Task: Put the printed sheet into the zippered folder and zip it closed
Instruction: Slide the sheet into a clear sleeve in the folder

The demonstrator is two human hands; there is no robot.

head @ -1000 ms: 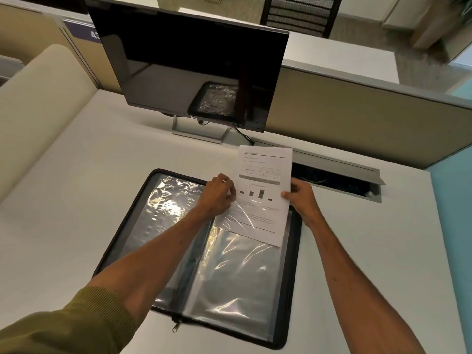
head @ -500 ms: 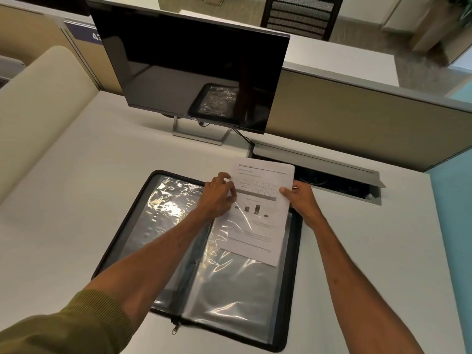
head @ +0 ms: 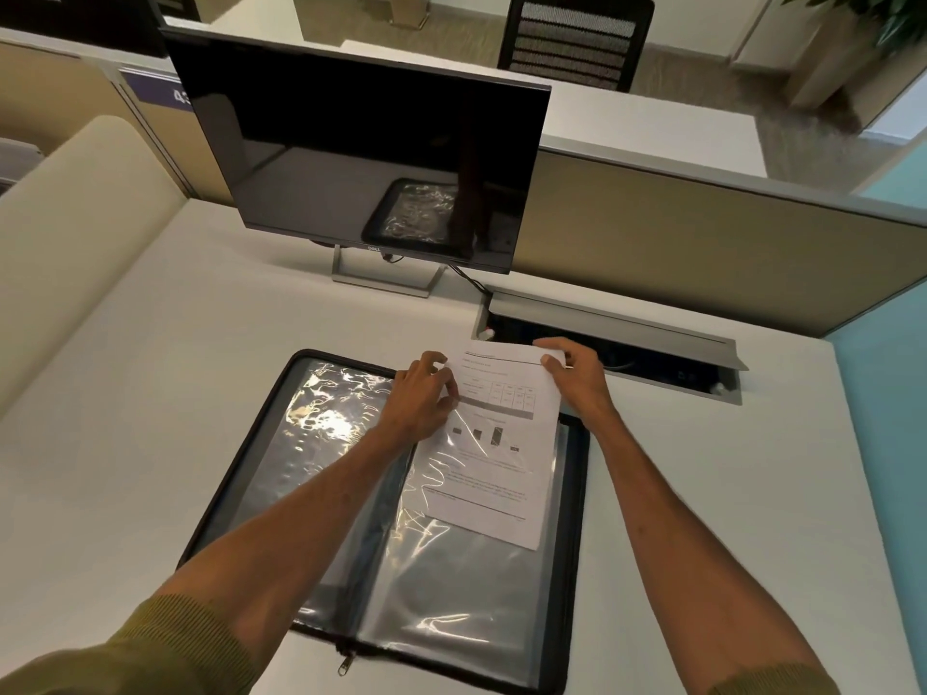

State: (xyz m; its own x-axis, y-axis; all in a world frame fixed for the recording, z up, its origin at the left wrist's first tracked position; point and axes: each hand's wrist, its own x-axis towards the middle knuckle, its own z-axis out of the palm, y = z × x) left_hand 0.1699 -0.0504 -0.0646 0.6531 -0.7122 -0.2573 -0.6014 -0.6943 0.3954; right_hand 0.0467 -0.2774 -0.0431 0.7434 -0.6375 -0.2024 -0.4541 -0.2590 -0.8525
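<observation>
A black zippered folder [head: 577,519] lies open on the white desk, its clear plastic sleeves shining on both halves. The printed sheet [head: 496,459], white with a table and a small bar chart, sits partly inside the right-hand sleeve; its lower half is under the plastic and its top sticks out past the folder's far edge. My left hand [head: 424,401] pinches the sleeve's opening and the sheet's left edge. My right hand [head: 577,376] grips the sheet's top right corner. The zipper pull [head: 345,664] hangs at the folder's near edge.
A dark monitor [head: 361,158] on a metal stand stands behind the folder. An open cable tray [head: 617,343] is sunk into the desk just beyond my right hand. A beige partition [head: 702,243] bounds the back, and a padded panel [head: 75,233] the left.
The sheet has slid down further into the right sleeve. My right hand shifted from the sheet's right edge up to its top corner; my left hand stayed at the sleeve opening.
</observation>
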